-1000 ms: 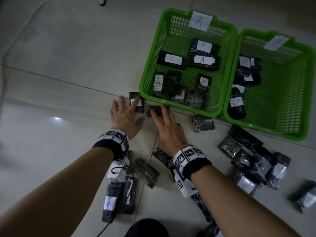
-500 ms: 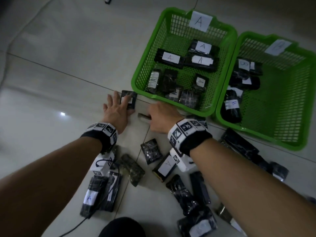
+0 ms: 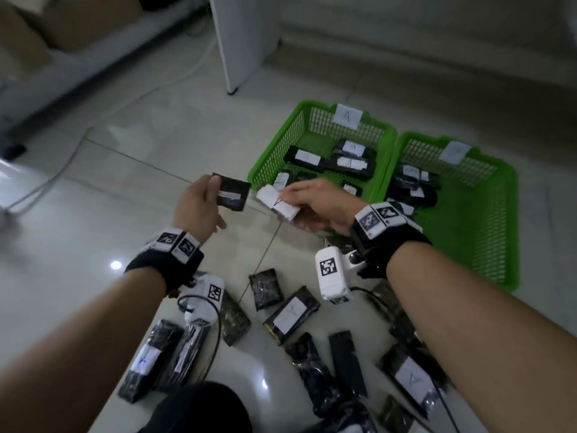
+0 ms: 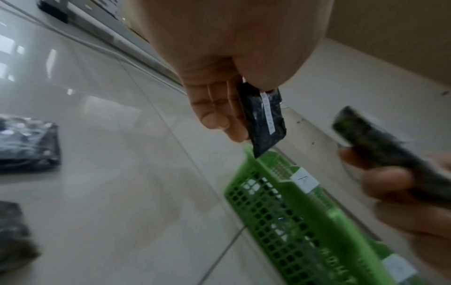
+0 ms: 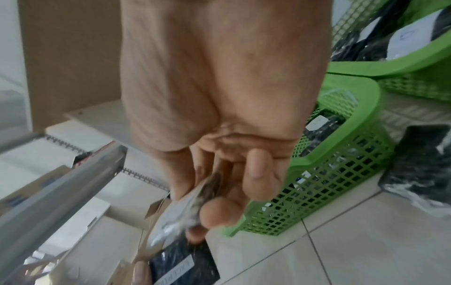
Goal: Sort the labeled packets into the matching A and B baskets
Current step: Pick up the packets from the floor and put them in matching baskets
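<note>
My left hand (image 3: 199,204) holds a small black packet (image 3: 232,192) with a white label, raised above the floor just left of basket A (image 3: 271,157); in the left wrist view the fingers (image 4: 214,113) pinch that packet (image 4: 264,117). My right hand (image 3: 315,204) grips a second packet (image 3: 278,203) with its white label facing up, in front of basket A's near rim. In the right wrist view the thumb and fingers (image 5: 253,173) curl round this packet (image 5: 180,210). Basket B (image 3: 487,245) stands right of A. Both hold several labeled packets.
Several black packets (image 3: 292,314) lie loose on the tiled floor near my forearms, some with A labels (image 3: 143,360). A white cabinet leg (image 3: 237,42) and a cable (image 3: 125,104) are beyond the baskets. A dark knee (image 3: 199,407) sits at the bottom edge.
Both hands have lifted off the floor, each carrying the packet it was reaching for. The right packet is turned label up. The head view has tilted up and back.
</note>
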The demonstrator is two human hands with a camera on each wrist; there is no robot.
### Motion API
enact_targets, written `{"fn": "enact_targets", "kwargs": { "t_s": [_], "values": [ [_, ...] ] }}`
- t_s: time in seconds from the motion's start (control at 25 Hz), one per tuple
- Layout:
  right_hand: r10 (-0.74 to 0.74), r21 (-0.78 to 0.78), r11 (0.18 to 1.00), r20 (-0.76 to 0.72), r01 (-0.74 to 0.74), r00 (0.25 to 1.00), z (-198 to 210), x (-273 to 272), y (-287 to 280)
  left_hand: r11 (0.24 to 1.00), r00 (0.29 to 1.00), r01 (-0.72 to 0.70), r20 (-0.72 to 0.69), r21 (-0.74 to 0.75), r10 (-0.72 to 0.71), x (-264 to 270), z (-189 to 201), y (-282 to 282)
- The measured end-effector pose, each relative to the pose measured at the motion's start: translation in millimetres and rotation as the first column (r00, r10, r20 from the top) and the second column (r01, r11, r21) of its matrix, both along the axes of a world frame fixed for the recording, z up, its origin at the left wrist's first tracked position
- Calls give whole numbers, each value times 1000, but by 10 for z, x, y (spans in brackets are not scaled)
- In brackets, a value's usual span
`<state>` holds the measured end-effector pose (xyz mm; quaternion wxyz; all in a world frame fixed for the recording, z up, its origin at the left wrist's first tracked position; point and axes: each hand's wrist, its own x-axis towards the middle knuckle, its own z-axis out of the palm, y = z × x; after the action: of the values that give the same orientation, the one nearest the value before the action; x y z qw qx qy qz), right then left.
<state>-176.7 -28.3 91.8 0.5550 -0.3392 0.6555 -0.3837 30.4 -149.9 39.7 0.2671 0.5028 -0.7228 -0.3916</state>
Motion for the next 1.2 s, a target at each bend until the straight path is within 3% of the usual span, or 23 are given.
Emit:
{"fn": "enact_targets", "kwargs": {
  "t_s": [0.08, 0.16, 0.28, 0.36, 0.48, 0.56, 0.64, 0.68, 0.8, 0.92, 1.0, 1.12, 1.2],
  "values": [
    [-210, -59, 975, 53, 213, 976, 104, -25, 91, 997, 984, 82, -161, 8, -80, -151, 189, 75],
    [-304, -76, 949, 23, 305, 952, 131, -66, 168, 987, 942, 142, -315, 75, -112, -341, 276, 48],
    [-428, -102, 903, -112, 418, 897, 47, -192, 228, 969, 901, 192, -419, 155, -112, -631, 342, 39],
    [-544, -141, 839, -193, 525, 817, -93, -307, 247, 963, 882, 200, -462, 183, -96, -778, 359, 33],
    [-651, -193, 757, -292, 624, 701, -288, -453, 263, 970, 902, 207, -409, 129, -138, -912, 298, -50],
    [-665, -207, 740, -366, 639, 651, -362, -503, 278, 956, 932, 265, -221, -122, -287, -966, 187, -83],
    [-640, -214, 755, -451, 620, 622, -454, -537, 289, 883, 917, 352, -77, -310, -392, -1001, 60, -73],
    [-615, -207, 771, -489, 602, 618, -491, -555, 288, 865, 908, 373, -59, -335, -414, -1017, -8, -79],
    [-543, -172, 810, -581, 561, 606, -575, -603, 229, 860, 902, 414, 12, -299, -431, -1058, -99, -83],
    [-464, -167, 848, -694, 503, 551, -548, -555, 159, 841, 864, 498, 204, -212, -460, -1005, -122, -45],
    [-412, -201, 887, -750, 415, 518, -472, -421, 155, 853, 875, 476, 216, -214, -434, -833, -81, -1],
    [-350, -285, 937, -795, 204, 496, -383, -53, 177, 913, 942, 334, 123, -234, -313, -300, -81, 80],
    [-200, -246, 969, -818, -13, 539, -412, 263, 171, 936, 947, 283, 218, -211, -237, 173, -182, 127]
  ]
}}
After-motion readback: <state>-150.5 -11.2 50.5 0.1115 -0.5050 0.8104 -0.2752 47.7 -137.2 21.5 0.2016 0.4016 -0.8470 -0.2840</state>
